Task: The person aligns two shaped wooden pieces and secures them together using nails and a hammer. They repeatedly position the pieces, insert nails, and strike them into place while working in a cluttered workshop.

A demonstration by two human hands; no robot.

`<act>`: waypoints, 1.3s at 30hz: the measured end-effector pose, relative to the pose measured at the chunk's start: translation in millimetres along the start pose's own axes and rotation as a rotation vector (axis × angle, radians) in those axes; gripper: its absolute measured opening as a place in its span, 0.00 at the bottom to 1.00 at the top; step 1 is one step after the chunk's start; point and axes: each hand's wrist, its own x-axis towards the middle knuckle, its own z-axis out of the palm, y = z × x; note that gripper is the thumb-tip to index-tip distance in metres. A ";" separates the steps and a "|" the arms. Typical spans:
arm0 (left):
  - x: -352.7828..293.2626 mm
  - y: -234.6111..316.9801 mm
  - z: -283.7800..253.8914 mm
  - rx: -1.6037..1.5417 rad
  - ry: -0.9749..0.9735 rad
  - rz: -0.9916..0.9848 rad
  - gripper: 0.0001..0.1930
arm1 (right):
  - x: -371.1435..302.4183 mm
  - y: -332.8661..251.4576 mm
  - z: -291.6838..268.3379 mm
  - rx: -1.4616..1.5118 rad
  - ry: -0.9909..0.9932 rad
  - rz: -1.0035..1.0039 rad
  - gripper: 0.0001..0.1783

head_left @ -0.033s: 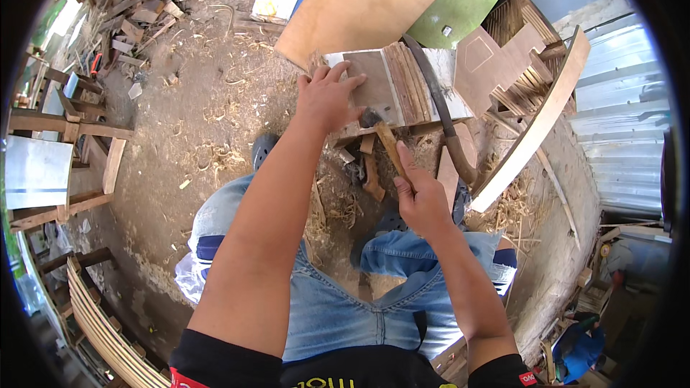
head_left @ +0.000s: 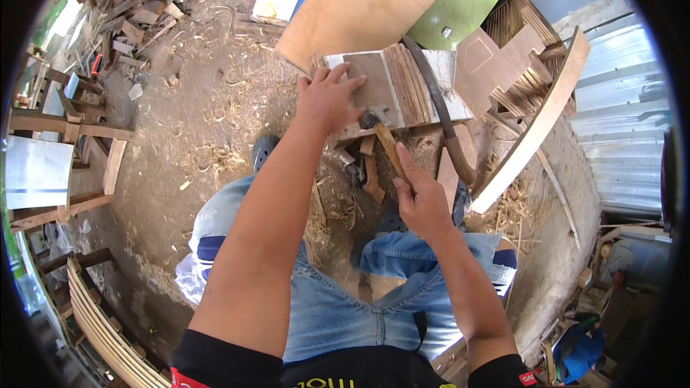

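My right hand [head_left: 424, 205] is wrapped round the wooden handle of a hammer [head_left: 390, 146]. The hammer's dark head rests at the near edge of a brown board [head_left: 370, 82], close beside my left thumb. My left hand [head_left: 325, 100] lies with spread fingers on the left part of that board, palm down. Whether something small sits under the thumb is hidden. To the right of the board, strips of rough wood [head_left: 407, 82] lie side by side on the low work block. A long dark curved blade with a handle [head_left: 435, 93] lies across the block's right part.
A large plywood sheet [head_left: 366, 3] and a green panel [head_left: 471, 0] lean behind the block. At right stand a cut-out board [head_left: 492, 65] and a long curved plank [head_left: 535, 129]. Scrap wood [head_left: 136, 18] is heaped far left; wooden frames [head_left: 72, 129] stand left. Shavings litter the floor.
The hammer head has shifted very slightly, and a pale metallic part beside it now shows more plainly. Both hands stay in nearly the same place.
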 end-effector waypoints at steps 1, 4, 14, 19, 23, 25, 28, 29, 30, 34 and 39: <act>-0.3 -0.2 -0.6 0.017 -0.003 -0.003 0.35 | 0.9 0.8 1.7 0.014 0.048 -0.041 0.33; -0.4 -0.5 -1.3 -0.022 -0.023 -0.008 0.34 | -0.3 3.4 7.6 0.044 0.188 -0.121 0.34; 0.3 0.5 -4.2 0.003 -0.067 -0.016 0.35 | -4.1 9.5 14.0 0.005 0.145 -0.107 0.35; 1.3 2.3 -5.4 0.018 -0.082 -0.030 0.34 | -3.1 10.6 12.4 0.001 0.152 -0.103 0.36; 1.5 3.3 -5.1 0.011 -0.078 -0.027 0.34 | -4.2 11.9 12.4 -0.017 0.135 -0.110 0.36; 1.6 2.0 -5.6 0.019 -0.084 -0.025 0.34 | -3.4 13.1 13.0 -0.016 0.138 -0.114 0.36; 1.0 1.8 -3.9 0.000 -0.064 -0.025 0.34 | -5.8 13.2 14.5 0.011 0.147 -0.106 0.36; 0.8 2.1 -2.7 -0.002 -0.076 -0.024 0.34 | -5.6 13.3 14.5 0.003 0.126 -0.104 0.36; 1.3 1.3 -2.0 0.002 -0.081 -0.021 0.34 | -5.1 13.6 14.5 -0.004 0.127 -0.112 0.35; 1.9 -1.8 0.1 -0.002 -0.048 -0.007 0.33 | -4.9 14.5 14.9 0.046 0.133 -0.067 0.35; 8.5 5.3 -8.2 -0.055 -0.034 -0.041 0.34 | -4.7 19.8 10.3 0.082 0.160 -0.035 0.34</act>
